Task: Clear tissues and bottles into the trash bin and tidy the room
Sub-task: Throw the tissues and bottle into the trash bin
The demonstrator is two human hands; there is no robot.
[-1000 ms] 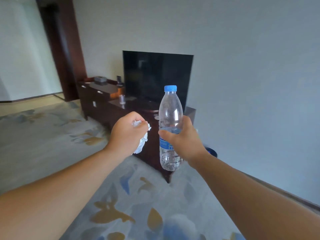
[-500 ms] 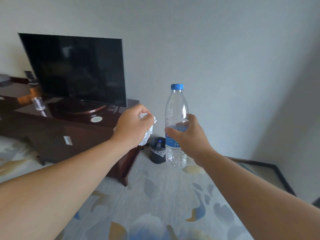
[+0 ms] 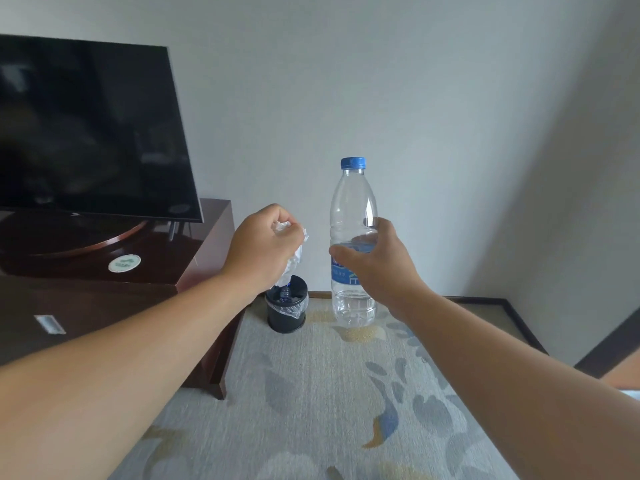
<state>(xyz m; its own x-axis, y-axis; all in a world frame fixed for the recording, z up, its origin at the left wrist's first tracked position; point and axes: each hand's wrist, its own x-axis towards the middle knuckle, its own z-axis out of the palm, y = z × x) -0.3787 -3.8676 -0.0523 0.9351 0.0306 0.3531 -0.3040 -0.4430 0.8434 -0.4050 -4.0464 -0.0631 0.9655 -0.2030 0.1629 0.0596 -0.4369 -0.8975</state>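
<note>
Carrying both loads, your left hand (image 3: 263, 245) clutches the tissue (image 3: 292, 258) and your right hand (image 3: 377, 261) wraps the bottle (image 3: 351, 216). Trash bin (image 3: 287, 311) waits ahead, already holding a bottle; neither item is dropped yet.

Rim of trash bin (image 3: 286, 322) partly behind tissue (image 3: 293, 260)

Bottle label (image 3: 346, 276): blue band, white characters, too blurred to read.
Round sticker (image 3: 124, 263): on the cabinet (image 3: 173, 271) top, green mark, unreadable.
Pale tag (image 3: 50, 324): on the cabinet front, blurred, unreadable.
</note>
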